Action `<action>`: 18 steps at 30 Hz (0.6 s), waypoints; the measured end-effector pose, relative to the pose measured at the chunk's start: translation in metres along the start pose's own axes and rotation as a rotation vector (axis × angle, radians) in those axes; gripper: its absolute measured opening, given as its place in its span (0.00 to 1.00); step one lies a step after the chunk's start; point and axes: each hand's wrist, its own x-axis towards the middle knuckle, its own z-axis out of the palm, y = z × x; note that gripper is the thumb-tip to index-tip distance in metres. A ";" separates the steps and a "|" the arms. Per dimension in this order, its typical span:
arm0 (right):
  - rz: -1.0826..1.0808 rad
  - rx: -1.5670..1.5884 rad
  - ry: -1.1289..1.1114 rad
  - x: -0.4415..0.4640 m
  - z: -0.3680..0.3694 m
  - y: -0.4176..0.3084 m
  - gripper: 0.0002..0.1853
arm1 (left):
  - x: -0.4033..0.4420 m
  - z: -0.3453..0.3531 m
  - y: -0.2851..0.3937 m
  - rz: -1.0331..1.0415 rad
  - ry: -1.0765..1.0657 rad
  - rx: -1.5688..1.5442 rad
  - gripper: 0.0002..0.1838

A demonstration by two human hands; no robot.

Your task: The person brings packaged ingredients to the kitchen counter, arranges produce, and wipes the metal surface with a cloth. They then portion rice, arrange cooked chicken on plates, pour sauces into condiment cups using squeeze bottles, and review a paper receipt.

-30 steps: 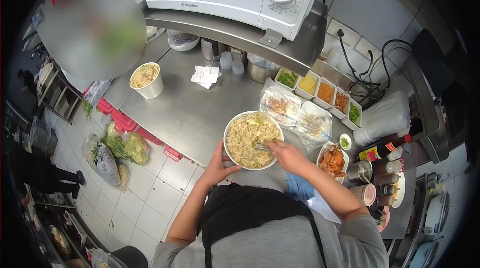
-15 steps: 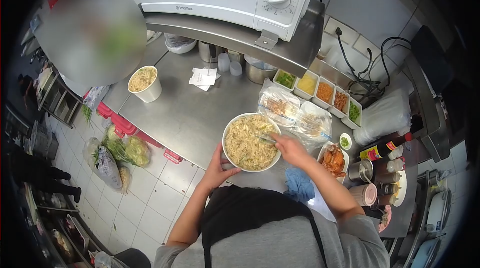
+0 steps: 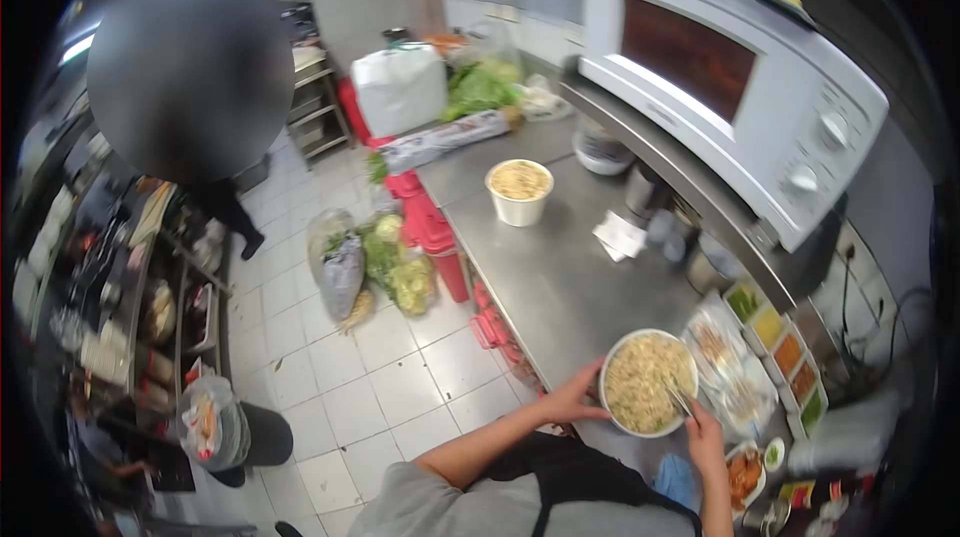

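A working commercial kitchen, by the look of it: a long stainless-steel counter [image 3: 560, 277], a white microwave [image 3: 735, 87] on a metal shelf [image 3: 670, 159], a row of tubs [image 3: 772, 369] with chopped ingredients, bagged vegetables [image 3: 400, 272] on the tiled floor [image 3: 340, 377], a metal rack [image 3: 322, 109] behind, and paper slips [image 3: 620, 235] lying on the steel

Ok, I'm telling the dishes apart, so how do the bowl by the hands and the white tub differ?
The bowl is wider, while the tub is narrower. The left hand touches the bowl and the right hand holds a utensil in it; the tub stands untouched. Both are white and hold what looks like rice.
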 end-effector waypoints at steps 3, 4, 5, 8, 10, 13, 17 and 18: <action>-0.022 -0.032 0.053 0.012 -0.013 -0.002 0.20 | 0.000 -0.001 0.007 -0.035 -0.012 -0.084 0.57; -0.048 -0.084 0.073 0.021 -0.016 -0.001 0.20 | 0.000 -0.002 0.009 -0.068 -0.022 -0.108 0.57; -0.004 -0.101 0.059 0.031 -0.017 -0.009 0.20 | 0.000 -0.003 0.011 -0.052 -0.019 -0.091 0.56; 0.038 -0.110 0.056 0.050 0.003 0.004 0.19 | -0.001 -0.003 0.010 -0.034 -0.006 -0.037 0.56; 0.008 -0.084 0.023 0.044 0.012 0.002 0.19 | -0.002 0.000 0.005 -0.051 -0.011 -0.010 0.56; 0.008 -0.128 -0.048 0.026 -0.004 -0.014 0.19 | 0.001 0.001 0.010 0.045 0.014 0.042 0.54; 0.027 -0.209 0.016 0.009 -0.020 -0.059 0.18 | 0.002 0.004 0.015 -0.161 -0.041 -0.036 0.53; 0.039 -0.226 0.017 0.003 -0.014 -0.056 0.18 | 0.002 0.004 0.024 -0.217 -0.056 -0.065 0.54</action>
